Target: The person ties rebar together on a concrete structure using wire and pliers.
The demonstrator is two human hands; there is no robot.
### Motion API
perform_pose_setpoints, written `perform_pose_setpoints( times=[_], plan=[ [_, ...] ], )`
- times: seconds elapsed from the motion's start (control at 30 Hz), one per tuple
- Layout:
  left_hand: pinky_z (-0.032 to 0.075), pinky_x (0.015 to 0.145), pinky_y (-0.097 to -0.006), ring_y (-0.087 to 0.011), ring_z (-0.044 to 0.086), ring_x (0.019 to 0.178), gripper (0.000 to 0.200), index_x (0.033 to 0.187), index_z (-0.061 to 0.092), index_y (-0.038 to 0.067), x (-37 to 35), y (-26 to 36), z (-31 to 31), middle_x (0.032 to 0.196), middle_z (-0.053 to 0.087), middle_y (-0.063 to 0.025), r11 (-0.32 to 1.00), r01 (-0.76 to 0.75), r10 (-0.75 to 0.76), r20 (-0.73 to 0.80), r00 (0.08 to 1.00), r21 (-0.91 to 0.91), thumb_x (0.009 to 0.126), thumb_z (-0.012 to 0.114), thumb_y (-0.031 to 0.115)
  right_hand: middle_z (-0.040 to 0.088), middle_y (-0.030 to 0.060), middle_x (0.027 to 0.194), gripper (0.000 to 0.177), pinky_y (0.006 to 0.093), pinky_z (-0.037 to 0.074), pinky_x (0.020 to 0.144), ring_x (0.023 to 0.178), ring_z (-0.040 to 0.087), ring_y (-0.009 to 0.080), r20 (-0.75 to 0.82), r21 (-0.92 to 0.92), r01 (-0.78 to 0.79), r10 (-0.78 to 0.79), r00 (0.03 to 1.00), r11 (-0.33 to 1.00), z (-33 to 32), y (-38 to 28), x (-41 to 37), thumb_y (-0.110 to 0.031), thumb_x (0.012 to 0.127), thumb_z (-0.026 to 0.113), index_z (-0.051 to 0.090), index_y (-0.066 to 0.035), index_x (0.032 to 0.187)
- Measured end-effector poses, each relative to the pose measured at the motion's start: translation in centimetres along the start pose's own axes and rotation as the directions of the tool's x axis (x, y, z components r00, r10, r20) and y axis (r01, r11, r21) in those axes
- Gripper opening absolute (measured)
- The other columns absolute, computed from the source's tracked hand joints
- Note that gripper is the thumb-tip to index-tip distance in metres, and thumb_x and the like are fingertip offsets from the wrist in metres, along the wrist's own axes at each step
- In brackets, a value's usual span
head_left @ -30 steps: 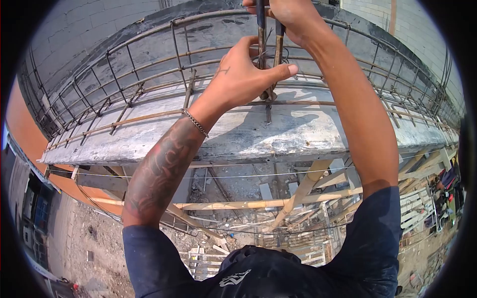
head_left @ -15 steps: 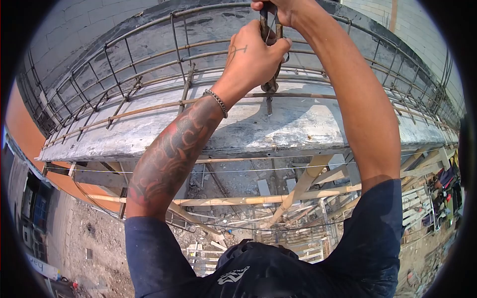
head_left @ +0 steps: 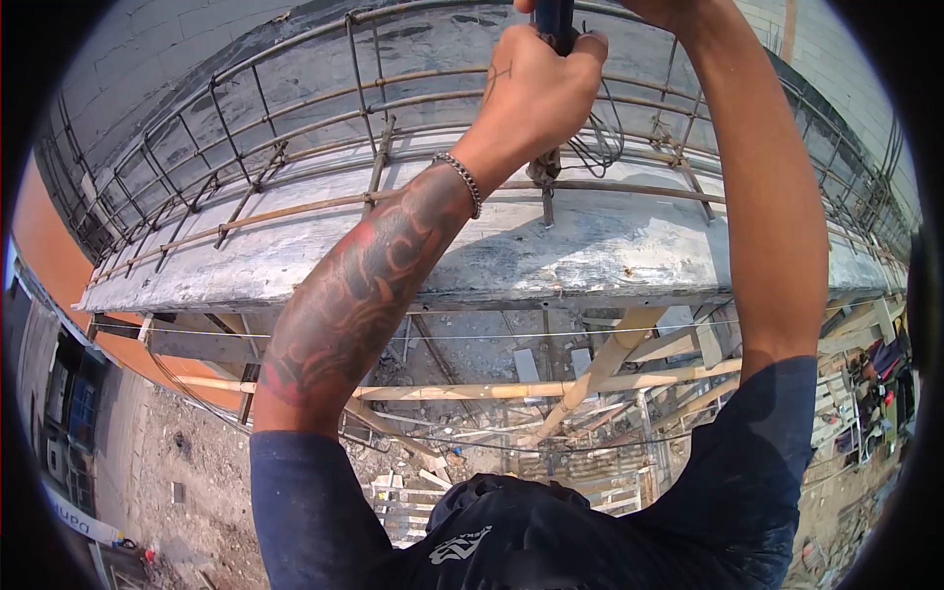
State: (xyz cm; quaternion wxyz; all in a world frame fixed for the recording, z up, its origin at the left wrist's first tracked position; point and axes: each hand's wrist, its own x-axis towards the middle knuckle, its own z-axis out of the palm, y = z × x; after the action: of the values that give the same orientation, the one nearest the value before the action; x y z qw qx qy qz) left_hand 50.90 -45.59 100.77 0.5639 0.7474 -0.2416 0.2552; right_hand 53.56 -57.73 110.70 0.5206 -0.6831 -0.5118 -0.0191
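My left hand (head_left: 551, 84) is closed at the rebar cage (head_left: 374, 162), its thumb against a dark handle. From behind it hangs a loose bundle of thin tie wire (head_left: 602, 147), which it appears to hold. My right hand (head_left: 669, 12) is cut off by the top edge. One of its fingertips shows beyond dark-handled pincers (head_left: 554, 22), so it seems wrapped around them; their jaws are hidden. Below my left hand, a joint of bars (head_left: 544, 169) has a short bar end pointing down over the board.
The cage runs along a pale, worn formwork board (head_left: 610, 251) with a grey block wall (head_left: 147, 69) behind. A taut string (head_left: 472, 336) crosses just below the board's edge. Bamboo poles (head_left: 462, 391) and rubble-strewn ground lie far below. An orange wall (head_left: 59, 226) stands left.
Both forearms have shifted right in view. The pincers' handles, spread before, now appear as one dark shape above my left hand. The wire bundle now shows to its right.
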Motion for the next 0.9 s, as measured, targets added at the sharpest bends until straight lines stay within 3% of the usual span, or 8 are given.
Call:
perform_pose_setpoints(
  times=[0.13,0.2,0.3,0.4,0.43,0.53,0.73,0.9],
  plan=[
    [0.052,0.064,-0.0439,-0.0375,0.064,0.063,0.03,0.074,0.064,-0.004,0.5,-0.8,3.3,0.069,0.065,-0.0215,0.964,-0.086,0.172,-0.344,0.923,0.252,0.083,0.062,0.025,0.041,-0.0042,0.062,0.029,0.0264,0.043,0.049,0.05,0.043,0.0106,-0.097,0.218,0.08,-0.06,0.993,0.973,2.3,1.5,-1.0,-0.034,0.096,0.058,0.049,-0.013,0.079],
    [0.053,0.066,-0.0421,-0.0363,0.068,0.074,0.036,0.082,0.066,-0.003,-0.5,-0.6,2.2,0.073,0.067,-0.0202,0.896,-0.256,0.357,-0.245,0.901,0.363,0.08,0.065,0.033,0.041,-0.0035,0.063,0.028,0.0265,0.042,0.05,0.051,0.043,0.0108,-0.173,0.323,0.125,-0.071,0.982,0.938,1.2,3.2,-0.1,-0.033,0.096,0.057,0.048,-0.012,0.08],
    [0.047,0.078,-0.027,-0.0142,0.059,0.093,0.029,0.104,0.06,0.002,-1.6,2.8,0.4,0.102,0.062,-0.0072,0.93,0.024,-0.098,0.184,0.978,0.368,0.094,0.06,0.029,0.042,-0.0025,0.066,0.027,0.0267,0.042,0.05,0.053,0.042,0.011,-0.274,0.453,0.221,-0.101,0.956,0.864,-0.3,4.5,0.2,-0.033,0.097,0.055,0.048,-0.011,0.082],
    [0.054,0.068,-0.0409,-0.0312,0.071,0.076,0.045,0.089,0.066,-0.004,1.2,-2.5,0.6,0.074,0.069,-0.0165,0.93,-0.291,0.277,0.093,0.956,0.224,0.076,0.073,0.038,0.042,-0.0015,0.069,0.026,0.0269,0.041,0.051,0.055,0.041,0.0112,-0.345,0.55,0.313,-0.131,0.929,0.774,-2.1,4.7,0.5,-0.033,0.097,0.053,0.047,-0.01,0.084],
    [0.052,0.062,-0.0241,-0.0175,0.071,0.075,0.042,0.094,0.064,-0.004,0.8,-1.7,0.5,0.087,0.069,-0.0127,0.944,-0.228,0.166,0.255,0.953,0.237,0.088,0.069,0.037,0.042,-0.0011,0.07,0.026,0.0269,0.041,0.051,0.055,0.041,0.0113,-0.374,0.583,0.344,-0.133,0.918,0.736,-2.6,4.9,0.0,-0.032,0.098,0.053,0.047,-0.01,0.085],
    [0.054,0.063,-0.0326,-0.0206,0.069,0.063,0.035,0.089,0.063,-0.005,0.5,-1.9,1.6,0.07,0.067,-0.0142,0.959,-0.048,0.114,0.225,0.968,-0.279,0.081,0.074,0.027,0.04,0.0019,0.078,0.024,0.0272,0.038,0.052,0.059,0.038,0.0115,-0.361,0.646,0.331,-0.106,0.927,0.688,-3.6,4.7,-1.2,-0.032,0.1,0.046,0.044,-0.009,0.093],
    [0.051,0.05,-0.0262,-0.0131,0.064,0.054,0.032,0.086,0.061,-0.003,-0.2,-2.2,2.0,0.067,0.065,-0.0081,0.963,-0.251,0.255,-0.041,0.966,0.094,0.088,0.071,0.027,0.046,-0.0005,0.072,0.025,0.0253,0.043,0.054,0.057,0.045,0.0096,0.0,0.762,0.18,-0.278,0.96,0.622,-2.9,4.4,0.4,-0.033,0.101,0.047,0.052,-0.009,0.094],
    [0.046,0.053,-0.0363,-0.0174,0.061,0.052,0.034,0.076,0.058,0.002,-0.8,-2.0,2.4,0.054,0.057,-0.0073,0.873,-0.319,0.396,-0.155,0.905,0.368,0.09,0.066,0.031,0.063,0.01,0.076,0.023,0.0336,0.055,0.059,0.065,0.062,0.0173,-0.549,0.202,0.181,-0.042,0.835,0.962,0.2,3.0,-0.4,-0.026,0.096,0.06,0.058,-0.003,0.101]
  ],
)
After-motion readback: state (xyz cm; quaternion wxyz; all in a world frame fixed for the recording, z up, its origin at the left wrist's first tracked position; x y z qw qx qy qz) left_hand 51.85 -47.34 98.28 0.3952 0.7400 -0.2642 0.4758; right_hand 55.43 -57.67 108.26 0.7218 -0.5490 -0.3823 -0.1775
